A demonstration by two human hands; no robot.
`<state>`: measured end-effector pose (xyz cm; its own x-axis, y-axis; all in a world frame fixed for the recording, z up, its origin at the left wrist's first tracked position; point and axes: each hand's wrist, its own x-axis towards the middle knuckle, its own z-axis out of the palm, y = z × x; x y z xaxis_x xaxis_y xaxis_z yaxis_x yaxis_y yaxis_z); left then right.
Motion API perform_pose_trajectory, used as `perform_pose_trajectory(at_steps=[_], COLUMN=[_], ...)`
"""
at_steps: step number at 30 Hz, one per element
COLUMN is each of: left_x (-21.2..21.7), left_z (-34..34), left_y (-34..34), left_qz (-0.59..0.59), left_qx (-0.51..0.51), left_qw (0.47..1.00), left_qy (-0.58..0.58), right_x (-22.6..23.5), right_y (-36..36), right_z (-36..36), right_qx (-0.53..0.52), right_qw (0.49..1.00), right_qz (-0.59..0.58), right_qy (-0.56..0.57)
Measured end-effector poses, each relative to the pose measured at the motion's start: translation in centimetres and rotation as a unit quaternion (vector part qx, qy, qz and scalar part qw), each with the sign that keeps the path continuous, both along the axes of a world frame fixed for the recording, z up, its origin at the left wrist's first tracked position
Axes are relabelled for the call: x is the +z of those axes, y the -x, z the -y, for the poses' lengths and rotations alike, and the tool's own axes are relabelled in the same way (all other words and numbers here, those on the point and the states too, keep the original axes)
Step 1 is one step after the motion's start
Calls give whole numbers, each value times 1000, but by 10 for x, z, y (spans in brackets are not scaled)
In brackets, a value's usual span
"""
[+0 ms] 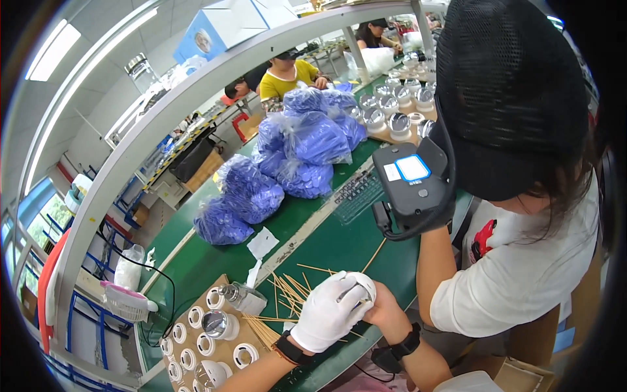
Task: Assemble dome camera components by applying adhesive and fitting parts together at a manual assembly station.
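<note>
Mostly hidden, a small white jar [361, 287] sits clamped between the gloved left hand [328, 312] and bare right hand [385, 315]; cardboard tray [225, 304] holds white jars; plastic bags [307, 147] hold blue caps.

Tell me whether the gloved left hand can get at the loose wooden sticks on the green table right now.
Probably yes, once it lets go. The left hand is wrapped with the right hand around a small white object, directly above the wooden sticks; nothing lies between them.
</note>
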<state>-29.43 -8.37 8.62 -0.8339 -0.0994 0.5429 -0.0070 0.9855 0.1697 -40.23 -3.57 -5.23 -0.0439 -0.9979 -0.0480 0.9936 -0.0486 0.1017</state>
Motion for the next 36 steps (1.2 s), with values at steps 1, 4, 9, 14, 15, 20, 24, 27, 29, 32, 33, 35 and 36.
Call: perform_pose_trajectory(at_steps=[1, 4, 9, 14, 15, 20, 24, 27, 29, 32, 33, 35, 36], left_x=[-4, -8, -2, -8, -6, 9, 26, 29, 31, 30, 29, 29, 28], left_z=[4, 4, -2, 0, -1, -7, -15, -18, -21, -22, -22, -23, -24], left_y=[1, 2, 1, -6, -7, -17, -24, -31, -30, -31, -31, -30, -29], left_qz=[-8, -27, -23, -3, 29, 151, 266, 310, 321, 336, 341, 337, 333], left_qx=[-11, -18, 38, 41, 45, 58, 74, 84, 85, 91, 92, 90, 90], left_qw=[1000, 999, 994, 994, 996, 987, 961, 947, 943, 937, 935, 937, 939], left_qy=[18, 38, 100, 97, 68, 14, 13, -3, -10, -15, -15, -16, -16], right_x=[0, 8, 6, 5, 7, 12, 15, 18, 18, 25, 26, 25, 24], right_y=[1, 2, 6, 4, 3, 2, 3, 2, 4, 2, 1, 1, 1], right_z=[0, 0, 1, 4, 4, 2, 0, 1, -1, -3, -3, -5, -5], right_qx=[19, 15, 36, 27, 25, 14, 17, 25, 27, 26, 24, 19, 19], right_qw=[999, 1000, 996, 997, 997, 998, 998, 997, 996, 997, 997, 996, 997], right_qz=[22, 4, 0, -33, -33, -12, -4, 34, 49, 55, 57, 60, 53], right_qy=[33, 27, 80, 62, 60, 63, 59, 61, 65, 45, 53, 59, 60])
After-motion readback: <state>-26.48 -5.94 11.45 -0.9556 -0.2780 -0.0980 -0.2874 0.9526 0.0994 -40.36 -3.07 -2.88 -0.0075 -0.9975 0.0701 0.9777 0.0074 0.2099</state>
